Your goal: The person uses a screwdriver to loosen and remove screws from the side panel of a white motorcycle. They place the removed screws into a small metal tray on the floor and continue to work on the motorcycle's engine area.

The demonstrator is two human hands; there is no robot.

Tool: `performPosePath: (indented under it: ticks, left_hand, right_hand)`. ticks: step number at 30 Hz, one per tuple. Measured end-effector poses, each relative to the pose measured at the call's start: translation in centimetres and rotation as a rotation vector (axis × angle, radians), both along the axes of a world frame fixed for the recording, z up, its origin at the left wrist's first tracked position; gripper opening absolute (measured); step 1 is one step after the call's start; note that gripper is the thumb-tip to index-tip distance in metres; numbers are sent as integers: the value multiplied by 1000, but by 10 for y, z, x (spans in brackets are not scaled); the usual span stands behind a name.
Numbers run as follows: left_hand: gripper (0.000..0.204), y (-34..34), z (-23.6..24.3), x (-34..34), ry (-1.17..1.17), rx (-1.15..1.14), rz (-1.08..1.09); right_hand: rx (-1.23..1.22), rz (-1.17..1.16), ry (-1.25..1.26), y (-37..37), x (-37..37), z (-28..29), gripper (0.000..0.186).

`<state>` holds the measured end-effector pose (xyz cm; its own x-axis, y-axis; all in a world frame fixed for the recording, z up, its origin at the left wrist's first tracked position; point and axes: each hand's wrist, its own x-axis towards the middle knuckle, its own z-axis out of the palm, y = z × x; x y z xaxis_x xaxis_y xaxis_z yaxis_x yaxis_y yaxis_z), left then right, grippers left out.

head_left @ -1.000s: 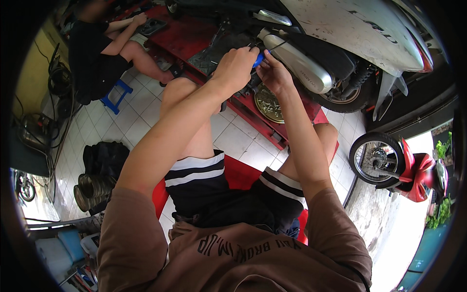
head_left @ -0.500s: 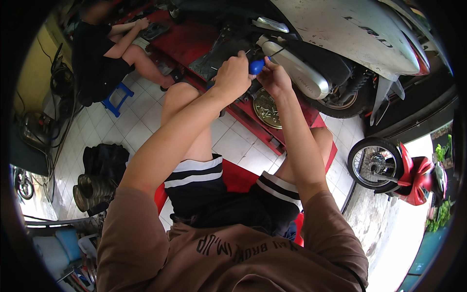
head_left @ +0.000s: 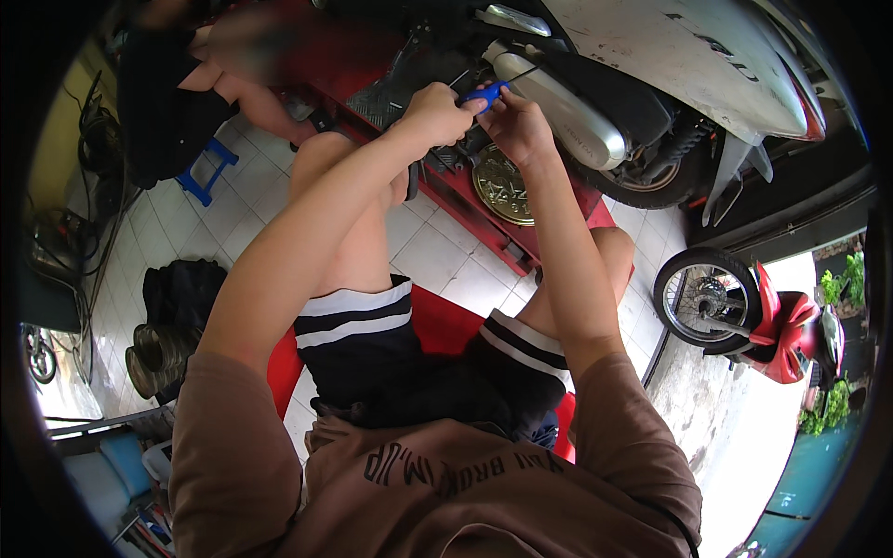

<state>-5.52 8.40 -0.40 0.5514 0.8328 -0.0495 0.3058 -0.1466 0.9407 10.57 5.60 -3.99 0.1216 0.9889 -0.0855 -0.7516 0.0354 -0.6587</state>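
Note:
My right hand [head_left: 521, 130] is closed around a blue-handled screwdriver [head_left: 486, 96], its dark shaft angled up and right towards the silver engine cover [head_left: 563, 110] of a motorbike. My left hand [head_left: 441, 116] is closed too, its fingers at the left end of the blue handle. From that fist a thin metal rod [head_left: 459, 79] sticks up; the rest of it is hidden in the hand. Below my right hand, a round gold-coloured tray [head_left: 502, 191] rests on the red work platform [head_left: 474, 221].
A grey scooter body [head_left: 670, 60] fills the upper right, above its rear wheel. At upper left a person in black [head_left: 172, 102] sits by a blue stool [head_left: 206, 172]. A red motorbike [head_left: 781, 330] stands at right. Dark bundles [head_left: 181, 293] lie on the tiled floor.
The blue handle has turned from end-on to lying sideways and moved slightly up and left between my hands. The view has shifted a little; the other person's arms have moved.

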Motion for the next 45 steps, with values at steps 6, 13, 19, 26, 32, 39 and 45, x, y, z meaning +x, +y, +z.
performPosePath:
  ticks: [6,13,19,26,32,39,45]
  left_hand:
    - [23,-11,0,-5,213,796,77]
    - [37,-23,4,0,401,1247,-42]
    - [30,-21,-4,-4,172,805,109]
    - [44,-12,20,3,-384,-575,-67]
    - [28,3,22,-1,-477,-885,-227]
    - [24,7,15,9,-501,-739,-69]
    - [23,0,8,3,86,273,212]
  right_hand:
    - [-86,12,-127,5,18,-13,16]
    - [-127,-41,-306,10,15,-5,18]
    - [-114,-10,-224,11,19,7,21]
    - [68,175,-183,10,31,-2,23]
    - [-13,-78,-279,8,2,2,28]
    - [122,15,-186,17,20,-16,35]
    - [161,228,-56,20,43,-25,34]
